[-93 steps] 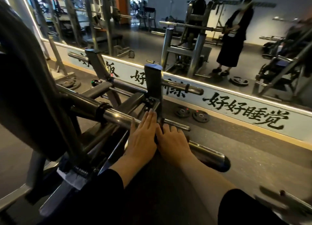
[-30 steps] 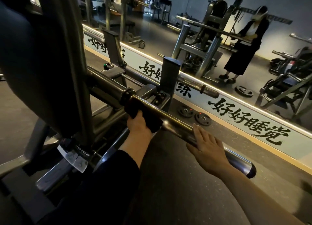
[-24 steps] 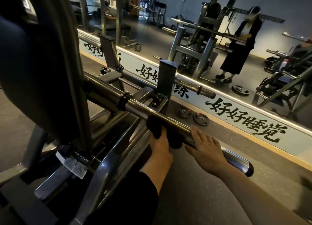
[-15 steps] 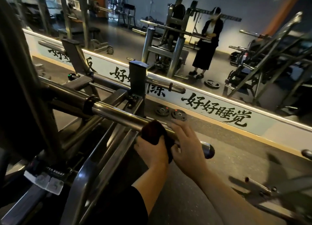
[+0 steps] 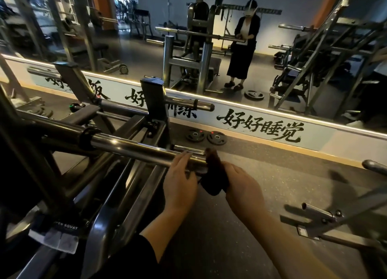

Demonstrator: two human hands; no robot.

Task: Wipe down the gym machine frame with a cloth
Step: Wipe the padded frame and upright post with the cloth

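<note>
Frame label "SQUAT" (image 5: 65, 228): low, far left of chrome bar (image 5: 134, 147); marks machine type.
Collar (image 5: 89, 138): on chrome bar's left part, black ring; prob. stop for plates.
Chrome bar: runs left to right across gym machine frame (image 5: 117, 197), sleeve end hidden under cloth.
Left hand (image 5: 180, 184): at bar's right part, fingers fairly straight, tips resting on bar, not gripping; looks like steadying or yielding cloth.
Cloth (image 5: 213, 178): dark, wrapped over bar's right end, between both hands; placed to wipe sleeve tip.
Right hand (image 5: 243, 186): just right of bar end, fingers curled round cloth, clamped on it.
Weight plates (image 5: 206, 136): on floor beyond bar, near mirror (image 5: 146, 54) base.
Hands close together, not touching as far as visible.
</note>
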